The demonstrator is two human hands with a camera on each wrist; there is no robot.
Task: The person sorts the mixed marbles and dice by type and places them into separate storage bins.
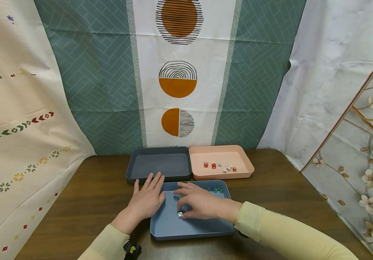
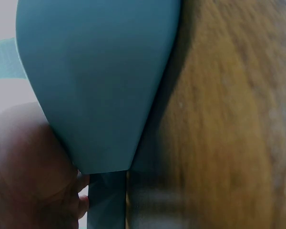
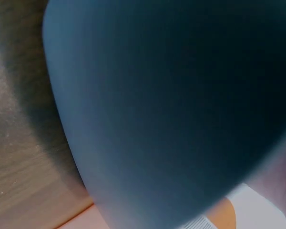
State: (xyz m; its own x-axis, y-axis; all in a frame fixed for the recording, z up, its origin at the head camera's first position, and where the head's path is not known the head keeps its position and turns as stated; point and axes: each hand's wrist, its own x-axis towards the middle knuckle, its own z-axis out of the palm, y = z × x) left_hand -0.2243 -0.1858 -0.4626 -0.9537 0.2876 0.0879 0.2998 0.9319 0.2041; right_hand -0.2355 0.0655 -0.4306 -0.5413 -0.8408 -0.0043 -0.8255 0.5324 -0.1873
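A white die [image 1: 180, 215] lies near the centre of the blue tray [image 1: 193, 228], at the lower middle of the head view, and the right hand [image 1: 202, 204] is over it, thumb and bent index fingertip right beside it; whether they pinch it already cannot be told. The step in hand seems to be picking up this die, and the next move would call for a secure two-sided pinch and a straight lift. The left hand [image 1: 145, 202] is spread, fingers straight, across the tray's left edge, perhaps steadying it. Glass beads [image 1: 215, 189] sit along the tray's upper right. Beyond, a dark tray [image 1: 160, 159] stands upper left of it, and a pink tray [image 1: 206, 154] holding red and white dice [image 1: 214, 166] upper right.
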